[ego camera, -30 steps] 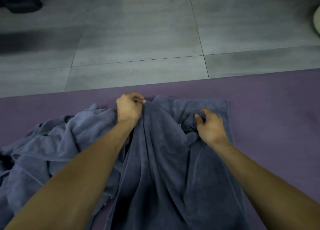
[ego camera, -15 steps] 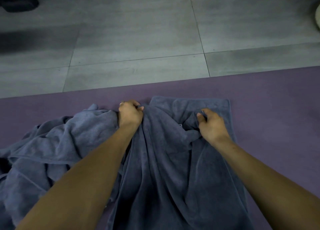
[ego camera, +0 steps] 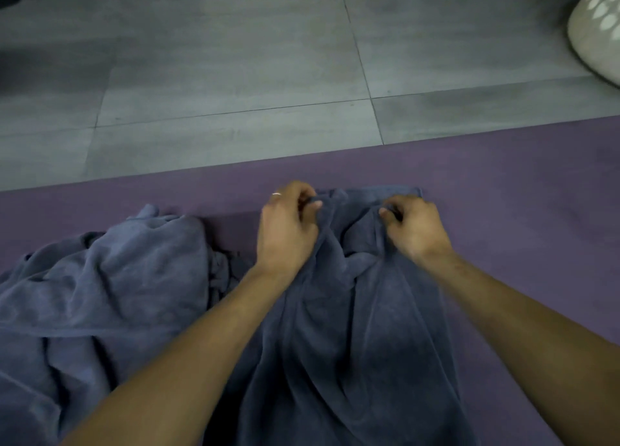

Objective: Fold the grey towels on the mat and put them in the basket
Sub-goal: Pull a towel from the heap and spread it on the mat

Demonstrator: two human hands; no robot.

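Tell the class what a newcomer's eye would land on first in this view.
Two bare hands, the left hand and the right hand, pinch the far edge of a grey towel on the purple mat. A crumpled towel heap lies left; a pale basket stands top right.

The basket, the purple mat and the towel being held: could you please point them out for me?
basket (ego camera: 595, 26), head view, on its pale perforated wall.
purple mat (ego camera: 520, 194), head view, on a bare stretch right of the towel.
held towel (ego camera: 352, 328), head view, on its middle between the forearms.
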